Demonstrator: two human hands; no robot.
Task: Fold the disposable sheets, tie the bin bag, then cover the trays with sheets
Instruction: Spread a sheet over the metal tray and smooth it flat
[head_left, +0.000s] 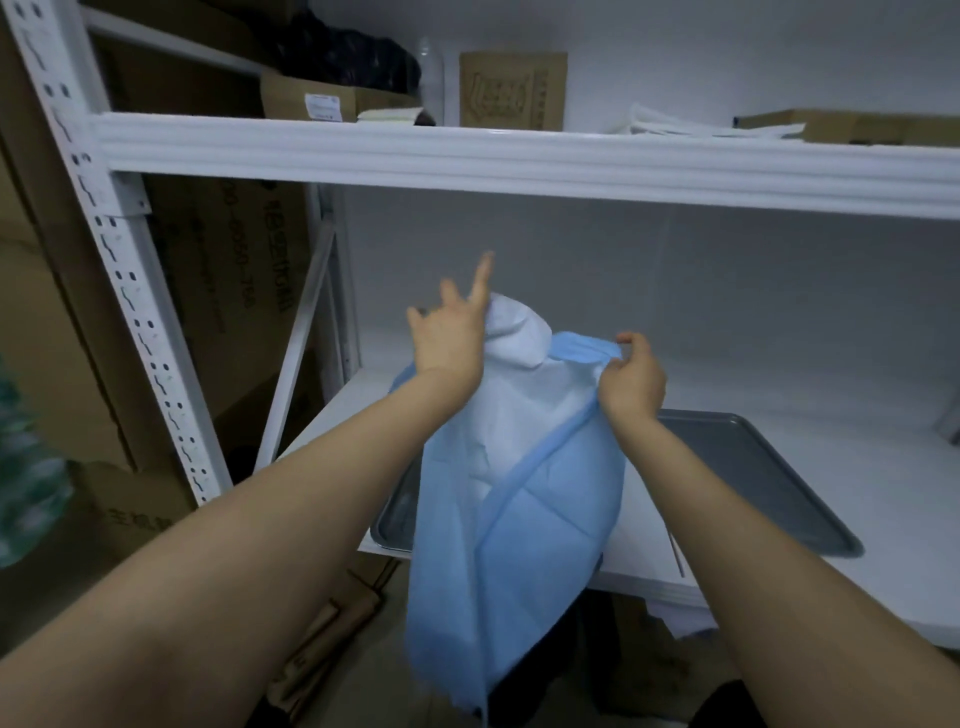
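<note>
A light blue disposable sheet (524, 519) hangs in front of me, bunched and whitish at the top, its lower end drooping below the shelf edge. My left hand (452, 338) holds the sheet's upper left part with thumb and palm while several fingers stick up straight. My right hand (634, 379) pinches the sheet's blue top edge at the right. A grey metal tray (763, 473) lies on the white lower shelf (883, 519), partly hidden behind the sheet.
A white upper shelf beam (519, 156) crosses above my hands, carrying cardboard boxes (511, 91) and folded white sheets (701, 124). A perforated shelf post (119, 291) stands at left with large cartons (228, 270) behind it. More boxes lie on the floor below.
</note>
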